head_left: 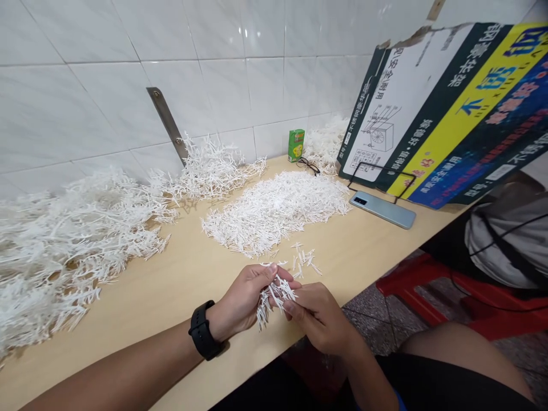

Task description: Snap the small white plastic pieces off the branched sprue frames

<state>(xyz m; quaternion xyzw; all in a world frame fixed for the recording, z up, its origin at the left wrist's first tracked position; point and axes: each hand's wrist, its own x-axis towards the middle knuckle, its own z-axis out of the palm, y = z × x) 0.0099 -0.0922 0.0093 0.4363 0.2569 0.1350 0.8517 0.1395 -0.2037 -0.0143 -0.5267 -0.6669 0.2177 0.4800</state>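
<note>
My left hand point(247, 294), with a black band on its wrist, is closed around a branched cluster of small white plastic pieces point(274, 297). The fingers of my right hand point(319, 314) pinch the right side of the same cluster. Both hands are held together above the table's front edge. Just beyond them a few loose white pieces point(305, 260) lie scattered. Farther back is a broad heap of short white pieces point(278, 208). Long branching white plastic strands point(77, 240) are piled on the left, and another tangle point(214, 165) leans at the wall.
A large printed cardboard box point(428, 114) stands at the right, with a grey phone point(383, 210) and a black wire stand point(381, 167) before it. A small green box point(295, 145) and eyeglasses point(309, 165) sit near the wall. A red stool point(411, 285) is below right.
</note>
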